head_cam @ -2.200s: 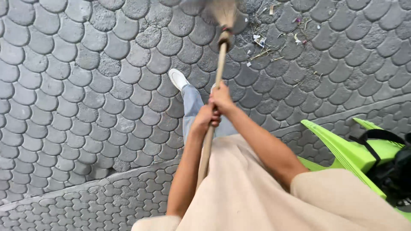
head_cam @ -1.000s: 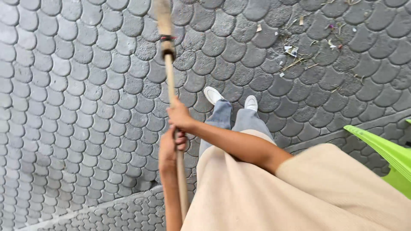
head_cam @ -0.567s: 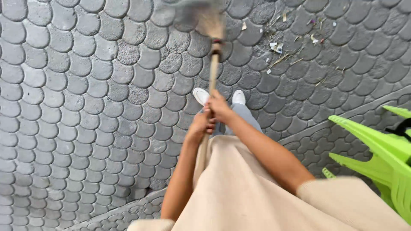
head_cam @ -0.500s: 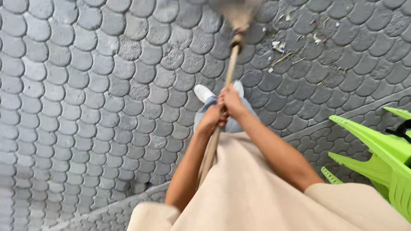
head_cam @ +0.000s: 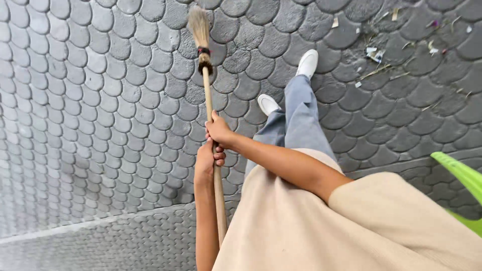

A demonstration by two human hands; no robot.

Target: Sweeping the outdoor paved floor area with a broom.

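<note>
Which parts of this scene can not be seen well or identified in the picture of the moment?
- Head view: the lower end of the long wooden broom handle is hidden behind the beige cloth garment.
- The bright green plastic object is cut off by the right edge; its kind is unclear.
- The small scattered litter on the grey scale-shaped paving stones is too small to identify.
- The left hand palm and the right hand fingers wrap the handle, partly hidden.

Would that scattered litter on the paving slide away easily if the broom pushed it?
Probably: the litter looks like thin paper scraps and dry twigs, so light. Some may snag in the grooves of the paving. The broom has a narrow bristle tuft, so each push likely moves little.
</note>
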